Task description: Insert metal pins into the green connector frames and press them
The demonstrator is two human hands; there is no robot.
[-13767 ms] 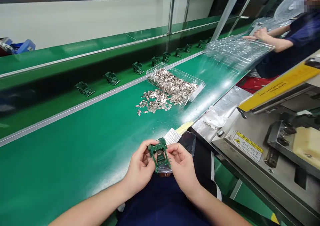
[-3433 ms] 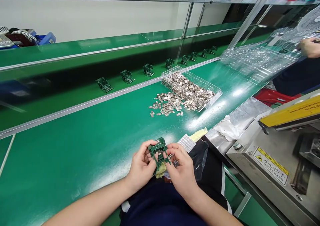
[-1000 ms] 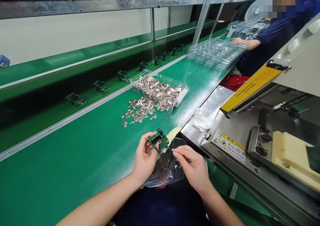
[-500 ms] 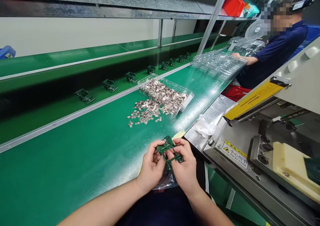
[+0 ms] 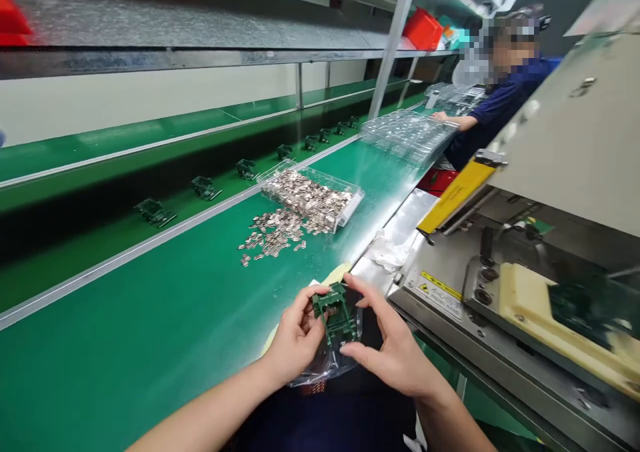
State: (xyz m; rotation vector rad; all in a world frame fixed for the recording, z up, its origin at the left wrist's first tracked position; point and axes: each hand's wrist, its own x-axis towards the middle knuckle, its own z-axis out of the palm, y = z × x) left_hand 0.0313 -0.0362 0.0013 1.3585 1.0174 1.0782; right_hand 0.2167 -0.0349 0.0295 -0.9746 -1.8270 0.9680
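Observation:
My left hand (image 5: 296,335) pinches a small green plastic frame part (image 5: 337,313) at its left side, just over the near edge of the green bench (image 5: 150,319). On the part's right, my right hand (image 5: 390,345) curls round it, thumb below and forefinger above, touching its edge. A clear plastic bag (image 5: 323,371) lies crumpled under both hands. Farther out sits a clear tray (image 5: 350,202) heaped with small shiny metal clips (image 5: 305,202), with more clips (image 5: 267,240) spilled on the bench beside it.
Several green frame parts (image 5: 205,188) stand in a row on the conveyor belt behind. A press machine (image 5: 515,285) with a yellow guard and warning label fills the right side. Clear blister trays (image 5: 405,132) lie farther along, where another person in blue (image 5: 493,102) works.
The view has swung right and up. My right hand has loosened from a full grip to a light hold round the part's right side. The part stays in my left hand.

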